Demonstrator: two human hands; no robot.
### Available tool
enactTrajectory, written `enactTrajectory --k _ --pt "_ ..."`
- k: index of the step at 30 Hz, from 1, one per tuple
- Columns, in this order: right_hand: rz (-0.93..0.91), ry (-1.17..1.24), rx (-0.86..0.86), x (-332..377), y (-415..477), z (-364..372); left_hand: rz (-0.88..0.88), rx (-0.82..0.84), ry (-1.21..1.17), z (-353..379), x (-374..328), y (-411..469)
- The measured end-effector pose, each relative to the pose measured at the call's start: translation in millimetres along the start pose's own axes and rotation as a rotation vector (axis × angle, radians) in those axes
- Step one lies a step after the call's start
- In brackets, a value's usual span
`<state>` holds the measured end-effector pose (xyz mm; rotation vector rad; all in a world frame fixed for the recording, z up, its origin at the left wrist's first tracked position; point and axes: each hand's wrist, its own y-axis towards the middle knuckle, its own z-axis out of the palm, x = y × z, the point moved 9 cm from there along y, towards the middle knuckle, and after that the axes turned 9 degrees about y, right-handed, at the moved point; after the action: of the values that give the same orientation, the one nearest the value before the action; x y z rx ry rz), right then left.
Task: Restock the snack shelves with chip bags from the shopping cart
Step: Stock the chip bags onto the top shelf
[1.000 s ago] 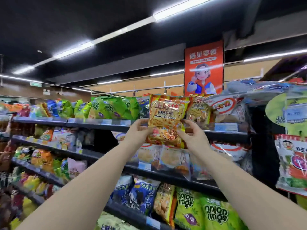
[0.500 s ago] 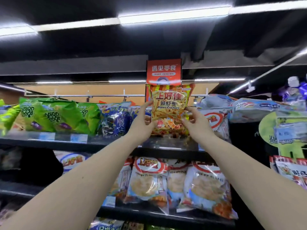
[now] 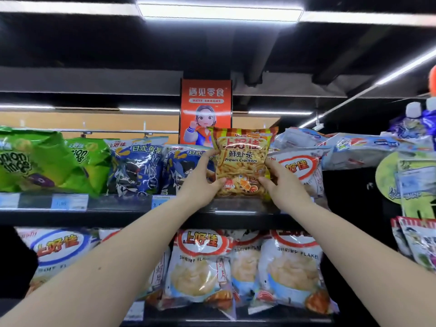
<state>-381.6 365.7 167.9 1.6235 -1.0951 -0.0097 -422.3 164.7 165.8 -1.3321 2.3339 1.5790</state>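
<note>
Prawn cracker bag (image 3: 241, 164): upright at top shelf (image 3: 118, 204) front edge, left hand (image 3: 200, 182) and right hand (image 3: 283, 185) fingers curled on its sides; likely light, crushable, slippery film, best held by side edges.

Prawn cracker bag (image 3: 241, 161): yellow-orange body, red and yellow stripes across the top band, red characters, dark lettering, orange prawn print near the lower edge.
Onion ring bags (image 3: 35, 161): bright green, dark lettering, purple marks.
Fish snack bags (image 3: 136, 166): dark blue, white characters, yellow swirls.
Shrimp flakes bags (image 3: 290, 267): white, red oval ring enclosing red characters, blue lower band.
Banner (image 3: 206, 95): orange-red, white characters.
Shelf (image 3: 106, 217): black.
Price tags (image 3: 69, 202): white and pale blue.
</note>
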Motion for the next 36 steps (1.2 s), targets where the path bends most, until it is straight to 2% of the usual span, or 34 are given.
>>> enactTrajectory --k 7,15,23,27,32,36 --pt "0.112 -0.126 0.013 1 13 4 -0.106 0.1 -0.005 6 10 18" --pt "0.174 -0.111 0.055 -1 5 6 -0.13 0.257 -0.08 9 16 18" --pt "0.203 -0.17 0.057 1 7 15 -0.122 0.24 -0.022 4 18 18" --pt "0.188 -0.218 0.08 3 5 22 -0.147 0.242 -0.03 -2 22 17" --pt "0.186 -0.285 0.145 1 2 21 -0.096 0.217 -0.021 -3 17 12" --pt "0.155 -0.282 0.08 4 -5 16 -0.063 0.219 -0.018 0 14 10"
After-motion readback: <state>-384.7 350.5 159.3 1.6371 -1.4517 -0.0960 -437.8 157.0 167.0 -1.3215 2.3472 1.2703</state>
